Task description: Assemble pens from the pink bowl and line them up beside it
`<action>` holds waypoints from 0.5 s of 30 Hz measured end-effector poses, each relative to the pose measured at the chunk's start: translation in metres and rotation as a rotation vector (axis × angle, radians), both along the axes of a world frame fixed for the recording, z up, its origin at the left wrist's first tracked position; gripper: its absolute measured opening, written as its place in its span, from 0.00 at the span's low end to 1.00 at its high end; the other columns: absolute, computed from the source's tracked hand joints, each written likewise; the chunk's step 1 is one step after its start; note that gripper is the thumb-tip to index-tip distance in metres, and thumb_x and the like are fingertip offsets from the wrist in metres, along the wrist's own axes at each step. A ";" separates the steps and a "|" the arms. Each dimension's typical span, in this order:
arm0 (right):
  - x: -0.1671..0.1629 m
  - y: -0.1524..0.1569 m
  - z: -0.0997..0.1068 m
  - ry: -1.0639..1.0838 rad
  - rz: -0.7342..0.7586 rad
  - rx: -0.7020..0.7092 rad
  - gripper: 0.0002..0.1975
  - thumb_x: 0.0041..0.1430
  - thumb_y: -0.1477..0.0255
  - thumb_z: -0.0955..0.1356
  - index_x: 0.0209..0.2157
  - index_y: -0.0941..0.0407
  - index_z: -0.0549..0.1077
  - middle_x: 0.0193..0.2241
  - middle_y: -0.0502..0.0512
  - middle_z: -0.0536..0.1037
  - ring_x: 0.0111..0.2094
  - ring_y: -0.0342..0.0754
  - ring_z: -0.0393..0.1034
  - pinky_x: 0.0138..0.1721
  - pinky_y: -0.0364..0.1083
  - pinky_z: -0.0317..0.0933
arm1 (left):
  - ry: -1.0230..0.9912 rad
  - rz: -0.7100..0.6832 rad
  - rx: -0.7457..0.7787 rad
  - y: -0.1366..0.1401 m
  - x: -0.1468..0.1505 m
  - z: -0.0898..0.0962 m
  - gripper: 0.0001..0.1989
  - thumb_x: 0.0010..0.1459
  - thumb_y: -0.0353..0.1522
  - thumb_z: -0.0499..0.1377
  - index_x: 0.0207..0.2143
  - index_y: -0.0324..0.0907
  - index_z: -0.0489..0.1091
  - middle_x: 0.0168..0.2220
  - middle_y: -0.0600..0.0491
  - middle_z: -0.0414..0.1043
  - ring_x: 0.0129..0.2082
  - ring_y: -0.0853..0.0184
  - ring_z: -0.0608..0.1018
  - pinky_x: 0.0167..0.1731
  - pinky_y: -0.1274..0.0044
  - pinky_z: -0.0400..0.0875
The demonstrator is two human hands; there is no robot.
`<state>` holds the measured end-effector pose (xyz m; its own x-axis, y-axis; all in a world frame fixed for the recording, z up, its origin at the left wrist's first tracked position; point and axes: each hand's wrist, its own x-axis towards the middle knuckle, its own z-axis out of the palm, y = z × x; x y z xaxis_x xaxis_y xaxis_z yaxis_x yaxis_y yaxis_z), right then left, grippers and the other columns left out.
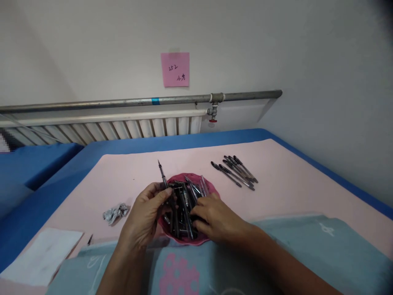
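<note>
My left hand (147,211) pinches an uncapped pen (163,175) between thumb and fingers, its thin tip pointing up and away. The lower end of the pen is over the left side of a pink basket (211,186). Loose black and clear pen parts (186,205) fill that basket. My right hand (216,215) reaches into the basket's right side with fingers curled down among the parts. Its fingertips are hidden, so whatever they grip does not show. Clear tubes (204,186) stick up just beyond the right fingers.
Several capped black pens (238,169) lie at the back right on the pink table cover (276,180). Crumpled paper (116,213) is left of my left hand. A white sheet (43,256) and a small black piece (90,239) lie at front left. Blue-grey cloth (291,237) covers the near edge.
</note>
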<state>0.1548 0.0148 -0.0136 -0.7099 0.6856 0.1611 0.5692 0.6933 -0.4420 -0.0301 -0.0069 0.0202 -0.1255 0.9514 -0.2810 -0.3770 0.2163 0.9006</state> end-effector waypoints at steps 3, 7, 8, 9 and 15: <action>-0.001 0.001 0.002 0.136 -0.017 -0.105 0.06 0.52 0.77 0.65 0.29 0.55 0.74 0.27 0.51 0.73 0.31 0.47 0.65 0.34 0.48 0.54 | -0.003 -0.020 0.009 0.000 0.000 0.000 0.11 0.41 0.32 0.66 0.28 0.38 0.69 0.25 0.56 0.72 0.23 0.75 0.73 0.22 0.83 0.69; 0.003 0.003 0.013 0.417 -0.174 -0.421 0.07 0.54 0.75 0.63 0.32 0.54 0.74 0.27 0.50 0.74 0.30 0.45 0.66 0.31 0.46 0.59 | -0.022 -0.041 -0.002 -0.001 0.001 0.002 0.11 0.42 0.32 0.66 0.29 0.38 0.69 0.26 0.55 0.73 0.23 0.74 0.74 0.23 0.83 0.69; 0.004 0.004 0.014 0.465 -0.209 -0.484 0.07 0.54 0.75 0.63 0.32 0.54 0.74 0.26 0.50 0.74 0.29 0.45 0.66 0.30 0.45 0.59 | -0.027 -0.043 -0.004 -0.002 0.001 0.002 0.10 0.43 0.32 0.65 0.29 0.38 0.69 0.26 0.55 0.73 0.23 0.74 0.74 0.23 0.83 0.69; 0.004 0.004 0.015 0.506 -0.228 -0.535 0.07 0.54 0.74 0.64 0.32 0.54 0.74 0.26 0.49 0.74 0.28 0.44 0.66 0.30 0.45 0.60 | -0.029 -0.046 -0.005 -0.002 0.001 0.003 0.10 0.43 0.32 0.65 0.29 0.38 0.69 0.26 0.55 0.73 0.23 0.74 0.74 0.23 0.83 0.69; 0.004 0.008 0.007 0.743 -0.277 -0.738 0.05 0.53 0.71 0.66 0.33 0.55 0.72 0.24 0.47 0.72 0.25 0.41 0.67 0.28 0.43 0.61 | -0.020 -0.058 0.002 -0.002 0.001 0.003 0.09 0.44 0.32 0.65 0.29 0.38 0.70 0.27 0.55 0.73 0.24 0.73 0.74 0.24 0.82 0.70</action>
